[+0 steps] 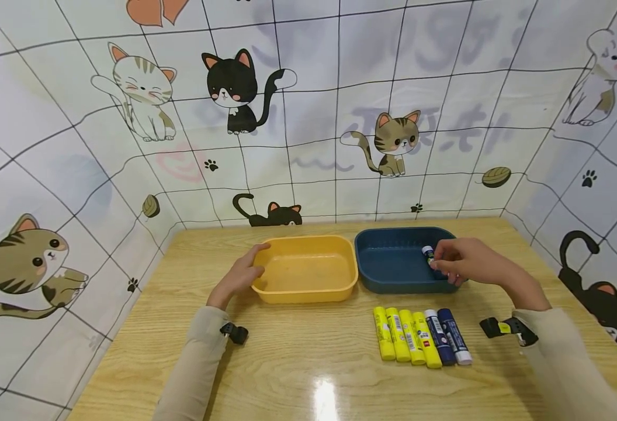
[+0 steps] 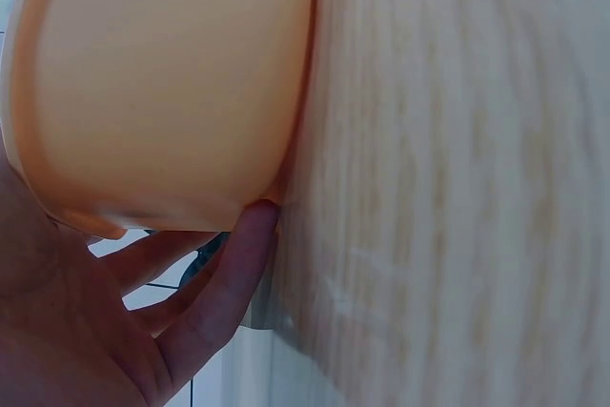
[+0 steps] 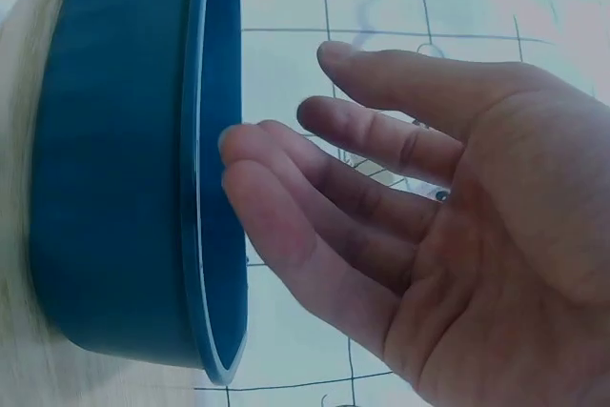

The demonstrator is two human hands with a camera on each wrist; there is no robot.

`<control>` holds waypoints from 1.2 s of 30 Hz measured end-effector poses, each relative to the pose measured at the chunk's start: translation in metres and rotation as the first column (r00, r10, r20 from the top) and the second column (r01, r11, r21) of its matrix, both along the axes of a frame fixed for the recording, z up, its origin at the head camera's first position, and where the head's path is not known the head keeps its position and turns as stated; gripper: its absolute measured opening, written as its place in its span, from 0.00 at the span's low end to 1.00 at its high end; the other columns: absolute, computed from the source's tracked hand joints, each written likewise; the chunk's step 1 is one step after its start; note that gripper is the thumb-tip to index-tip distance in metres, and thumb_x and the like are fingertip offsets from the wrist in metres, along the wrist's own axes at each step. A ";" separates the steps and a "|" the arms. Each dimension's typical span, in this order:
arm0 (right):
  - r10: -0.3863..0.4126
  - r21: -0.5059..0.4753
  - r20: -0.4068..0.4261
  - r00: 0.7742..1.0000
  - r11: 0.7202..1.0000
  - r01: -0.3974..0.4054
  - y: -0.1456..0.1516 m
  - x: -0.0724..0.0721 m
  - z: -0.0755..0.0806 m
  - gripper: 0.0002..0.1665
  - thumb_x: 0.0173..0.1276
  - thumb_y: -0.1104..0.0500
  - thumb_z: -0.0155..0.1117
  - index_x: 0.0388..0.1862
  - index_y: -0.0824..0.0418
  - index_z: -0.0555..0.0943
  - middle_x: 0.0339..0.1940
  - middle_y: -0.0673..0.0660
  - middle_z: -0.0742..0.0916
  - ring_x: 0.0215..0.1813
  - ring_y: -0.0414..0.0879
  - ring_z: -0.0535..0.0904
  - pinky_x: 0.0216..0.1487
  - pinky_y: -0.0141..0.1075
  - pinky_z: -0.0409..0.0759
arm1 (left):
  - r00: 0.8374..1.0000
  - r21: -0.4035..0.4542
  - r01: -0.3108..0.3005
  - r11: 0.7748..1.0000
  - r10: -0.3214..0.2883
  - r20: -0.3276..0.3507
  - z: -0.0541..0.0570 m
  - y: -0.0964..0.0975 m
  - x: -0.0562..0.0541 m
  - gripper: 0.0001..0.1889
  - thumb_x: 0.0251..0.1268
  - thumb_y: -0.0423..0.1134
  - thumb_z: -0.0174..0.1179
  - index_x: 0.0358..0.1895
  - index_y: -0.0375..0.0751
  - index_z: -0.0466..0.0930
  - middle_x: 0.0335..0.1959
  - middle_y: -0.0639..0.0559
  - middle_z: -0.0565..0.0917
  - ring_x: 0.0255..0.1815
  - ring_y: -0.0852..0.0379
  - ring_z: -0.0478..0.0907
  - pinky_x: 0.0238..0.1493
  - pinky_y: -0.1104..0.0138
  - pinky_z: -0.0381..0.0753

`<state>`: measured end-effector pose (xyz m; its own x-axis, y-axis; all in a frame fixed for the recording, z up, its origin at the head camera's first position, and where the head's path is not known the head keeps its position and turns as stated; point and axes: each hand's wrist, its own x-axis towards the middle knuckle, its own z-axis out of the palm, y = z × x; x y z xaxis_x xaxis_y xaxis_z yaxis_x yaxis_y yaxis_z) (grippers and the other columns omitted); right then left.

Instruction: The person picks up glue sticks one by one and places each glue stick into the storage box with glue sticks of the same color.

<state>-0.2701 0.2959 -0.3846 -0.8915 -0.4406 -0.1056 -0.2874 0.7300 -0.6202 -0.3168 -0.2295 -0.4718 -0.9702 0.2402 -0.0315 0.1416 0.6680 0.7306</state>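
At the left end of the yellow tray [image 1: 308, 296], my left hand [image 1: 240, 273] holds the wall, its thumb over the rim. In the left wrist view, fingers [image 2: 229, 283] lie against the outside of the tray [image 2: 172, 92]. My right hand [image 1: 463, 261] hovers over the right end of the dark blue tray [image 1: 392, 287]. A glue stick [image 1: 427, 252] with a white end leans inside this tray, by the right fingertips. The right wrist view shows the fingers [image 3: 276, 221] loosely bent, thumb apart, nothing between them, beside the blue tray's rim [image 3: 195, 169].
In front of the blue tray lies a row of glue sticks: several yellow ones [image 1: 401, 336] and two dark blue ones [image 1: 447, 336]. The trays stand side by side on the wooden table [image 1: 287, 356]. Behind them rises a cat-printed wall covering [image 1: 314, 117].
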 end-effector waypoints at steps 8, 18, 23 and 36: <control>0.031 -0.009 0.086 0.996 0.999 -0.030 -0.001 0.017 -0.001 0.13 0.76 0.53 0.64 0.45 0.63 0.82 0.30 0.53 0.84 0.29 0.46 0.83 0.32 0.39 0.86 | 1.000 0.005 0.007 1.000 -0.007 -0.002 0.000 0.000 0.000 0.37 0.65 0.33 0.49 0.80 0.51 0.60 0.71 0.37 0.74 0.51 0.45 0.75 0.49 0.61 0.72; 0.047 0.028 0.300 0.953 0.998 -0.058 0.003 0.024 -0.009 0.13 0.75 0.54 0.64 0.48 0.63 0.81 0.30 0.57 0.85 0.33 0.51 0.83 0.34 0.42 0.85 | 1.000 0.008 0.009 1.000 -0.009 -0.011 0.000 0.000 -0.002 0.37 0.65 0.32 0.49 0.80 0.50 0.61 0.70 0.37 0.74 0.55 0.43 0.75 0.47 0.62 0.72; 0.010 0.112 0.383 0.924 0.992 -0.057 0.001 0.025 -0.007 0.14 0.74 0.53 0.65 0.45 0.64 0.83 0.34 0.57 0.86 0.36 0.51 0.85 0.37 0.43 0.86 | 1.000 0.014 0.001 1.000 -0.001 -0.010 -0.002 -0.002 -0.002 0.37 0.65 0.32 0.50 0.80 0.51 0.61 0.70 0.37 0.75 0.53 0.43 0.75 0.47 0.62 0.72; -0.030 0.195 0.401 0.915 0.979 -0.054 -0.010 0.025 -0.017 0.11 0.69 0.54 0.71 0.39 0.62 0.85 0.31 0.57 0.85 0.34 0.49 0.84 0.36 0.43 0.87 | 1.000 0.033 0.009 0.999 -0.008 -0.023 -0.003 -0.005 -0.001 0.37 0.64 0.33 0.50 0.80 0.52 0.61 0.74 0.39 0.71 0.62 0.41 0.71 0.62 0.53 0.68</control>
<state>-0.2450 0.2862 -0.4016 -0.7503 -0.3840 -0.5382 -0.0549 0.8474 -0.5280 -0.3182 -0.2340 -0.4750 -0.9686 0.2486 -0.0013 0.1638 0.6424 0.7487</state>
